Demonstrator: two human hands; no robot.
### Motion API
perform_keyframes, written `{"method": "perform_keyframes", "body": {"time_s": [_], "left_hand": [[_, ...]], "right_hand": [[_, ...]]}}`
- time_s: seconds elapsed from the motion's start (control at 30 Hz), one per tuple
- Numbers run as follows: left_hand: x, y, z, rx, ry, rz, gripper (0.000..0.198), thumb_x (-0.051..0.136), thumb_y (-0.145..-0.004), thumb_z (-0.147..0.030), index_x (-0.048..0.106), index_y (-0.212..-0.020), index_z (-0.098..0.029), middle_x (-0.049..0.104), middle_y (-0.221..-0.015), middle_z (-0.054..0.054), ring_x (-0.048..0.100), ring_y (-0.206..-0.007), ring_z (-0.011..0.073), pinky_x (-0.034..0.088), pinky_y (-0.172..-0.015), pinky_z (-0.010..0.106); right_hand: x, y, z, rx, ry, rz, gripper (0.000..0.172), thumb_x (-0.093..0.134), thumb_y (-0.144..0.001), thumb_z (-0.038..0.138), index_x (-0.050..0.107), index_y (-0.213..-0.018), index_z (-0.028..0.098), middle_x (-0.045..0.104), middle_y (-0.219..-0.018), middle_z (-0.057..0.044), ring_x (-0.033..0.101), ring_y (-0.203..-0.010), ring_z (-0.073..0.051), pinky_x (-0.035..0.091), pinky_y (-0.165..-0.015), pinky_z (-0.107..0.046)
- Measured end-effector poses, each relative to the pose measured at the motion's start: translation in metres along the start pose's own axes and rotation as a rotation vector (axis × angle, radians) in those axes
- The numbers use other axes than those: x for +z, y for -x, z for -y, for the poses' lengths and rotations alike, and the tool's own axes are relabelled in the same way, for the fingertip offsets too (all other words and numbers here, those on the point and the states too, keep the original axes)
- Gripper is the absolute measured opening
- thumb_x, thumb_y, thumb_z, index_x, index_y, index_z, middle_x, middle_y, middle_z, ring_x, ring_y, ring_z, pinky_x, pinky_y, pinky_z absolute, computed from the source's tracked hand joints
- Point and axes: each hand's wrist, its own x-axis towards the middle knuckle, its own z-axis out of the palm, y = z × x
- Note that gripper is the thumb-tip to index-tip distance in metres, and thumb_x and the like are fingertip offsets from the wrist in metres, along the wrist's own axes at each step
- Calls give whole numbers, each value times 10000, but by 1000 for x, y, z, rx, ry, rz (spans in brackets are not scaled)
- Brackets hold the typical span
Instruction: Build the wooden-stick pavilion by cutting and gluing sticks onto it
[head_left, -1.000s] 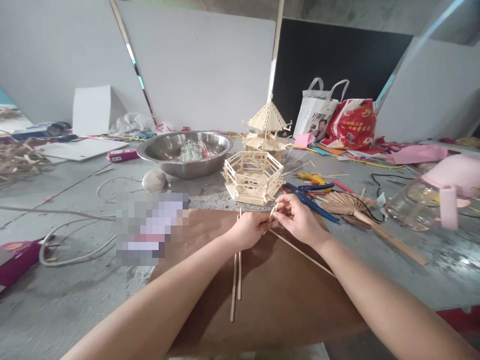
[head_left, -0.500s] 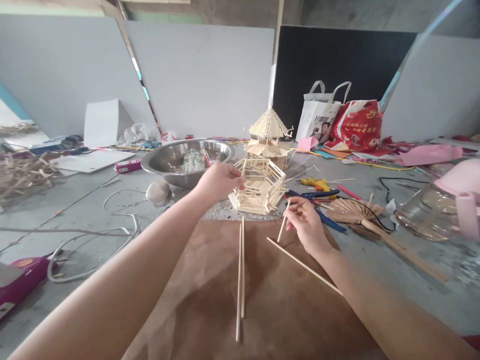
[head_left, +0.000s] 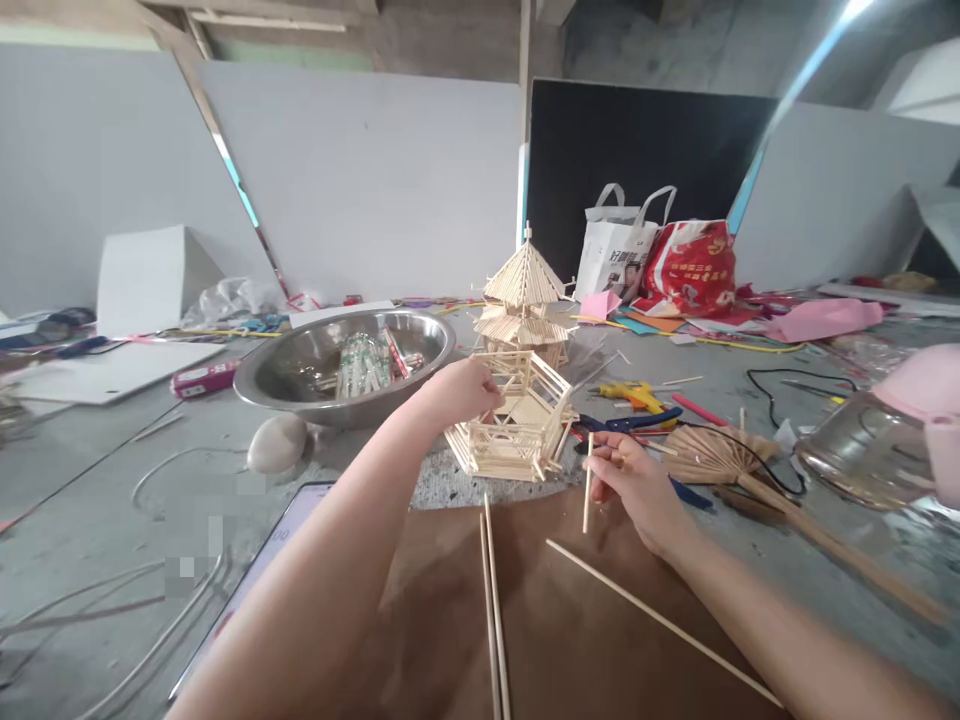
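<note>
My left hand grips the upper left rim of a hexagonal frame of thin wooden sticks, tilting it up toward me on the grey table. My right hand pinches a short wooden stick, held upright just right of the frame. Behind the frame stands a small stick pagoda. Two long sticks lie side by side on the brown paper sheet in front of me, and a third long stick lies slanted to the right.
A steel bowl holding packets sits left of the frame, a pale stone before it. Blue-handled pliers, a yellow glue gun, a folding fan, a glass jar, bags and cables crowd the table.
My left hand left the short stick, reached forward and took the hexagonal frame's rim, tipping it up. My right hand kept the short stick, now upright. The view shifted forward.
</note>
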Motion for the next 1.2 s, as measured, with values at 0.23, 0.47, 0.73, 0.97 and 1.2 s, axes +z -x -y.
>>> {"method": "perform_keyframes", "body": {"time_s": [0.23,0.47,0.73,0.97,1.2], "left_hand": [[2,6,1,-17,19,-1,232,466,-652,-358,627,-744,-218,639,-661,-3,507,-575,125,337,-512,243],[9,3,13,-18,49,-47,218,454,-658,-353,611,-744,-228,647,-666,-13,521,-586,130,326,-492,239],[12,2,19,-14,115,-56,234,439,-672,-352,614,-756,-222,650,-656,-14,503,-549,117,314,-473,237],[12,2,18,-51,119,-59,228,443,-673,-363,617,-743,-235,650,-635,-21,505,-527,119,309,-452,236],[14,0,18,-51,67,-105,217,437,-674,-356,613,-740,-247,645,-627,-29,494,-491,113,308,-453,238]], "right_hand": [[-12,-16,35,40,111,136,266,592,-652,311,496,-850,163,502,-607,52,477,-442,-60,386,-440,-209],[10,-57,84,-211,367,156,167,554,-679,231,532,-817,139,525,-609,39,393,-384,-23,306,-367,-168],[54,-107,86,-247,521,184,132,540,-682,164,540,-810,133,521,-625,29,389,-396,-21,339,-370,-156],[62,-122,73,-139,636,311,132,564,-604,129,572,-735,139,547,-570,23,410,-391,-42,324,-354,-161],[57,-125,76,-149,694,412,100,528,-585,140,595,-660,136,528,-504,39,327,-349,-27,244,-350,-168]]}}
